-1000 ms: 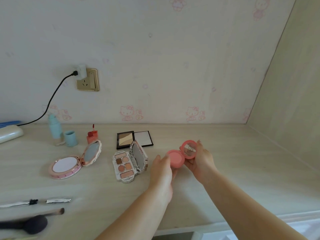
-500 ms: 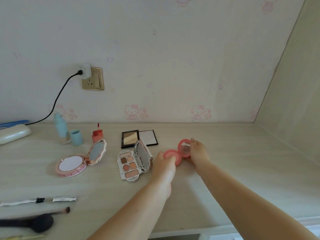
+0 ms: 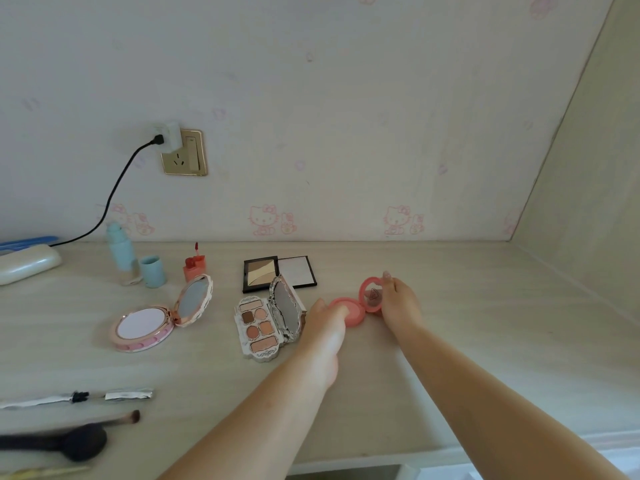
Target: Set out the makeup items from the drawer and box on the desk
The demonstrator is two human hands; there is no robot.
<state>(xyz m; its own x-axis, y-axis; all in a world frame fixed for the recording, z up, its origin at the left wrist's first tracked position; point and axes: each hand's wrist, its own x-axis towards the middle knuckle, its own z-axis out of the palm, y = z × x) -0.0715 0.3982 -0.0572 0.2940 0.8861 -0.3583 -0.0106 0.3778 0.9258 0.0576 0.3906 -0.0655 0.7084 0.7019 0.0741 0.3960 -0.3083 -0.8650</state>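
Observation:
A small round coral blush compact (image 3: 356, 310) rests open on the pale wooden desk (image 3: 485, 323), lid raised to the right. My left hand (image 3: 323, 327) grips its base from the left, and my right hand (image 3: 398, 301) holds the lid from behind. Left of it stands an open eyeshadow palette (image 3: 259, 327) with its mirror up. A black contour palette (image 3: 278, 273) lies open behind. A pink powder compact (image 3: 145, 323) lies open farther left.
Along the back left stand a blue bottle (image 3: 119, 252), its blue cap (image 3: 152, 271) and a red lip gloss (image 3: 194, 266). A mascara wand (image 3: 74, 397) and brushes (image 3: 69, 441) lie front left. A white case (image 3: 24, 265) and a plugged cable (image 3: 114, 192) are far left.
Both hands lowered the open blush compact away from me and onto the desk beside the eyeshadow palette. The other items have not moved.

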